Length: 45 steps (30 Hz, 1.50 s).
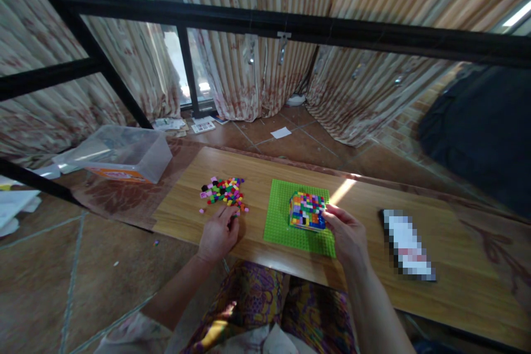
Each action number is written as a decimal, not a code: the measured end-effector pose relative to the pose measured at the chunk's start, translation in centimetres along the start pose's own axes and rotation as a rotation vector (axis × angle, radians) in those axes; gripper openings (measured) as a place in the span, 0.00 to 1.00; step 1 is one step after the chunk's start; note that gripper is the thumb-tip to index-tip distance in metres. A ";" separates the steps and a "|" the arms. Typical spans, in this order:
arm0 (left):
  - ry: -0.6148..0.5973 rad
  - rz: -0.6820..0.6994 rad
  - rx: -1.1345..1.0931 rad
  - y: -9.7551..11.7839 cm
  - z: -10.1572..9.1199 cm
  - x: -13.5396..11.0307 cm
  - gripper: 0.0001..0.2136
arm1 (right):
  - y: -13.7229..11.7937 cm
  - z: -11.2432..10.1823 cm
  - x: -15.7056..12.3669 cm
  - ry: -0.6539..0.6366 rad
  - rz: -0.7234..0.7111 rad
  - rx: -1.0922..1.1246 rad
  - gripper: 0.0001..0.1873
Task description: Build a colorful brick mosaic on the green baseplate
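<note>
A green baseplate (276, 215) lies on the wooden board, and a block of multicoloured toy bricks (307, 211) stands on it. At the right edge of that block is my right hand (348, 232), thumb and fingers pinched together; what they hold, if anything, is too small to name. A loose pile of small coloured bricks (224, 191) lies left of the baseplate. My left hand (218, 235) is at the pile's near edge, its fingers curled down and closed among the nearest bricks. Their tips are partly hidden, so I cannot make out what is in them.
A clear plastic bin (124, 149) with an orange label stands at the left. On the right of the wooden board (360, 199) lies a dark-edged object, blurred out (409, 246). A black metal frame (232, 19) and curtains (265, 83) rise behind.
</note>
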<state>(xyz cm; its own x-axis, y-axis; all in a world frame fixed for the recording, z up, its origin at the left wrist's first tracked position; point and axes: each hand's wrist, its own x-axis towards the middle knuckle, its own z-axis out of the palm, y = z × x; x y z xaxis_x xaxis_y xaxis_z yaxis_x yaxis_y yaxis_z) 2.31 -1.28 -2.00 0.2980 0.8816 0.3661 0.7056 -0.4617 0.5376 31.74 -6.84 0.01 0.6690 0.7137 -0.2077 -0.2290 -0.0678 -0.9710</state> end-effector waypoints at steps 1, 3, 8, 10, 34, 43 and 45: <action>-0.001 0.000 0.001 0.0 0.0 0.0 0.08 | 0.0 0.0 0.1 0.003 -0.001 0.001 0.23; -0.002 -0.001 0.002 0.0 0.1 0.0 0.08 | 0.2 0.0 0.1 0.004 -0.011 -0.004 0.22; 0.006 -0.001 0.003 -0.2 0.2 0.0 0.09 | 0.5 0.2 0.3 -0.009 -0.019 -0.052 0.21; 0.007 0.001 -0.001 -0.2 0.2 0.0 0.08 | 0.4 0.2 0.3 -0.008 -0.030 -0.074 0.22; -0.043 -0.011 -0.044 0.2 0.0 -0.3 0.10 | 4.0 14.0 -7.1 -0.496 -0.722 -1.056 0.12; -0.037 -0.014 -0.040 -0.2 0.2 -0.4 0.10 | 2.4 9.7 -8.5 -0.448 -0.571 -0.704 0.12; -0.035 -0.028 -0.032 -0.2 0.2 -0.4 0.09 | 1.6 7.0 -8.4 -0.341 -0.480 -0.621 0.13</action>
<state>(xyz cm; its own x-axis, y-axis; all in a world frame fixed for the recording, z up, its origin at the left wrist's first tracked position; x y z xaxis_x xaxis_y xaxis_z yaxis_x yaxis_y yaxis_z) 2.18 -1.51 -2.40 0.3014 0.8969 0.3236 0.6934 -0.4391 0.5712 20.82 -8.05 1.05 0.3225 0.9266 0.1931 0.5204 -0.0032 -0.8539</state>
